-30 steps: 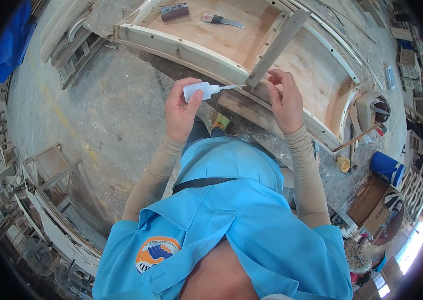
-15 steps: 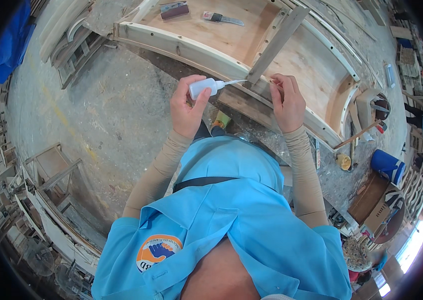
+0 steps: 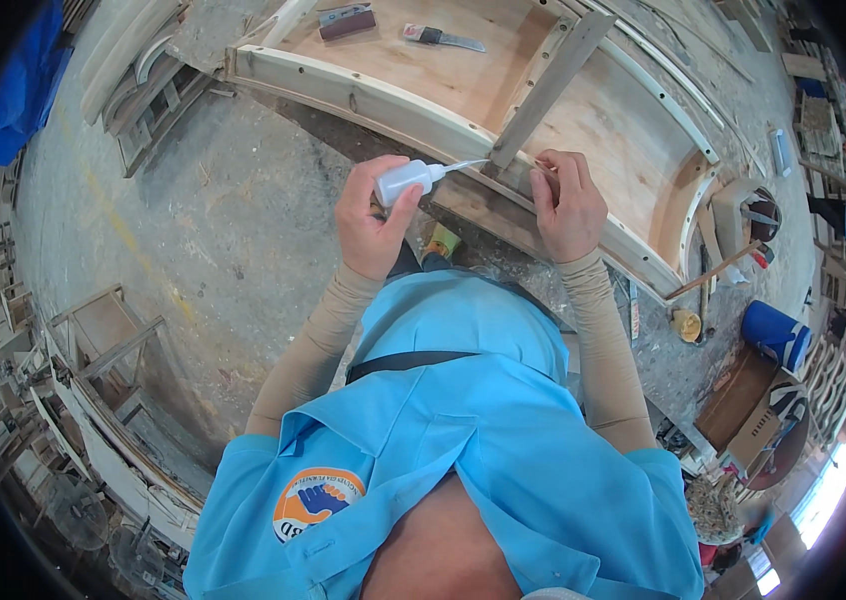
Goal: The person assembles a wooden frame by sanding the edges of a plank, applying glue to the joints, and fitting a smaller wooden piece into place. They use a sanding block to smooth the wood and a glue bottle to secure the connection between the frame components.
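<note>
My left hand (image 3: 373, 220) is closed round a small white squeeze bottle (image 3: 403, 184), tipped on its side. The bottle's long thin nozzle points right, its tip at the foot of a wooden slat (image 3: 555, 92) that stands up from a curved wooden frame (image 3: 398, 105). Over the frame's near rail, just right of that foot, my right hand (image 3: 575, 210) has its fingers curled in a pinch. Whatever lies between those fingertips is too small to make out.
Inside the frame lie a knife with a dark handle (image 3: 443, 38) and a brown rolled piece (image 3: 348, 25). Curved wooden parts (image 3: 148, 100) are stacked at the far left. To the right stand a yellow cup (image 3: 686, 325) and a blue container (image 3: 776, 335).
Both hands have shifted very slightly left, the bottle with the left one. The nozzle tip stays close to the slat's foot.
</note>
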Demonstrator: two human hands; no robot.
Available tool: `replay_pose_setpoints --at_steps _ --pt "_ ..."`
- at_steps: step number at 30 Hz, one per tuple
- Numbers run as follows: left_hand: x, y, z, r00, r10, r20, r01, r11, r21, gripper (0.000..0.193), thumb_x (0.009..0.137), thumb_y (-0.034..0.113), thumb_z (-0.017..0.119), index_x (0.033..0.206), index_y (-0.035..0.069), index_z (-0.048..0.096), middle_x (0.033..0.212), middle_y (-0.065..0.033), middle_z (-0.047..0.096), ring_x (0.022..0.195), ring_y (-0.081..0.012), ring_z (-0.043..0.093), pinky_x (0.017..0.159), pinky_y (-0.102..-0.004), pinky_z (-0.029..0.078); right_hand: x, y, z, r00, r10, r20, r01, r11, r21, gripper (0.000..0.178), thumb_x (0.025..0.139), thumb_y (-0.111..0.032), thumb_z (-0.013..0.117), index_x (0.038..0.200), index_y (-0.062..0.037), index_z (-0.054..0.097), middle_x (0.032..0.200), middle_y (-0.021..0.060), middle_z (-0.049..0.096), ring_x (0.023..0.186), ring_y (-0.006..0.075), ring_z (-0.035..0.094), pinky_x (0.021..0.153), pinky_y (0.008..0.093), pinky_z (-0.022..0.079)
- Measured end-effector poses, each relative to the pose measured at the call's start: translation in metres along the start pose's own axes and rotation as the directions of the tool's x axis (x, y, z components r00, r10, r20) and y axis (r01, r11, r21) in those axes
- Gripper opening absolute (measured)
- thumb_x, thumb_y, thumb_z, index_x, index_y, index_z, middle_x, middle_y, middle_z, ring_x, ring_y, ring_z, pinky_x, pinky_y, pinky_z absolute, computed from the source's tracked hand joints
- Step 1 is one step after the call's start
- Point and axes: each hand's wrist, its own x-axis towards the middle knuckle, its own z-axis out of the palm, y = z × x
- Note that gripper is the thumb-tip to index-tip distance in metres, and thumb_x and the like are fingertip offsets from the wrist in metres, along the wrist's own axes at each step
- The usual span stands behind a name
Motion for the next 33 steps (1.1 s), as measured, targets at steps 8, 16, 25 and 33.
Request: replay_pose_setpoints --at_steps 8,16,25,33 --pt "0.001 -0.001 0.001 0.997 -0.077 0.027 0.079 0.994 -0.076 0.025 0.09 0.013 0.065 0.113 0.003 0.059 0.103 -0.0061 0.062 0.091 -0.0131 0.059 0.081 -0.0265 0.047 0.003 -0.004 -0.003 0.999 0.049 0.01 -0.049 0.997 0.057 0.026 0.085 -0.02 0.068 0.106 -0.0087 0.058 0.093 0.0085 0.059 0.078 0.0255 0.063 0.066 0.0357 0.05" --pt "0.003 -0.008 0.004 0.972 -0.227 0.056 0.233 0.926 -0.297 0.024 0.092 0.014 0.064 0.112 0.002 0.058 0.103 -0.0059 0.062 0.092 -0.0131 0.061 0.08 -0.0268 0.049 0.018 -0.018 0.009 0.995 0.09 0.035 -0.094 0.985 0.141 0.041 0.081 -0.024 0.073 0.111 -0.0042 0.054 0.094 0.0108 0.057 0.081 0.025 0.06 0.071 0.036 0.049" --pt "0.006 -0.017 -0.002 0.974 -0.223 0.052 0.228 0.935 -0.27 0.025 0.096 0.021 0.059 0.114 0.004 0.058 0.101 -0.0037 0.062 0.083 -0.0085 0.055 0.071 -0.0226 0.047 0.021 -0.017 0.009 0.984 0.156 0.089 -0.169 0.973 0.159 0.046 0.077 -0.022 0.077 0.112 -0.0031 0.053 0.096 0.0093 0.058 0.083 0.0219 0.061 0.072 0.0337 0.05" --pt "0.019 -0.01 -0.002 0.963 -0.255 0.085 0.268 0.896 -0.354 0.022 0.094 0.017 0.063 0.11 0.003 0.059 0.096 -0.0027 0.062 0.087 -0.0086 0.057 0.076 -0.0238 0.048 0.022 -0.017 0.01 0.983 0.165 0.081 -0.177 0.971 0.159 0.046 0.075 -0.02 0.077 0.112 -0.0036 0.053 0.095 0.008 0.058 0.082 0.0205 0.061 0.072 0.0324 0.051"
